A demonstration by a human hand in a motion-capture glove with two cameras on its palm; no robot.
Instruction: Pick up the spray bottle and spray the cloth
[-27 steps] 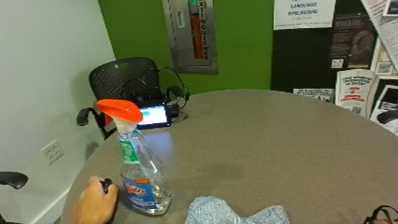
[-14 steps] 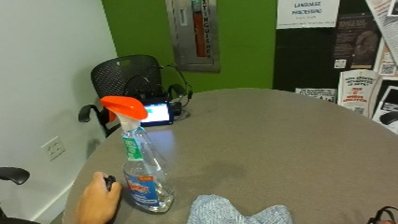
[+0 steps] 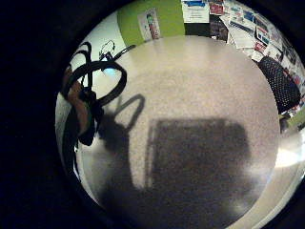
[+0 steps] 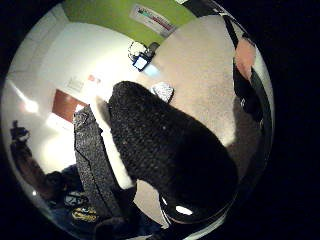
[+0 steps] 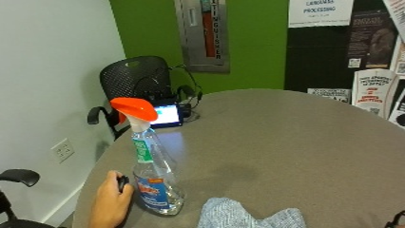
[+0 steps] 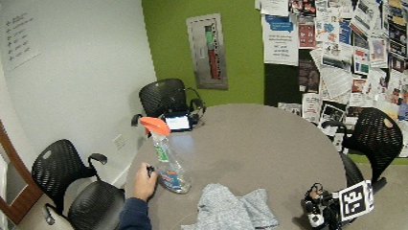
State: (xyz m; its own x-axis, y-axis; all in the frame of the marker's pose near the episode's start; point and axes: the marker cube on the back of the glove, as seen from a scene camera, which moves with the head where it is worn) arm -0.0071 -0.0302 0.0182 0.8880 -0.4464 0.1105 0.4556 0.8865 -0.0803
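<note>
— What lies nearest to us?

— The cloth [image 5: 250, 218], a crumpled grey-blue knit, lies on the counter [image 5: 284, 142] at its near edge. Just beside it stands the spray bottle [image 5: 149, 171], upright, clear, with an orange trigger head and a blue label low on its body.

— Is anyone holding the bottle?

— No. We see a bare hand [image 5: 110, 204] resting on the counter on the side of the bottle away from the cloth, close against its base. We cannot tell whether it touches. It has a small black object [image 5: 121, 183] under its thumb.

— And the gloved right hand [image 4: 165, 155]?

— It is well apart from the bottle. Both palm views look out over bare counter, and the cloth shows small behind the black thumb. The fingers [image 4: 245, 55] lie relaxed at the edge of the view and grip nothing.

— What do we see farther back?

— A lit screen [image 5: 166, 115] sits at the counter's far edge among black cables. Behind it stands a black mesh chair [image 5: 136, 80]. Beyond that is the green wall [image 5: 253, 47] with a metal panel [image 5: 202, 33] on it, and posters [image 5: 370, 92] cover the dark board beside it.
</note>
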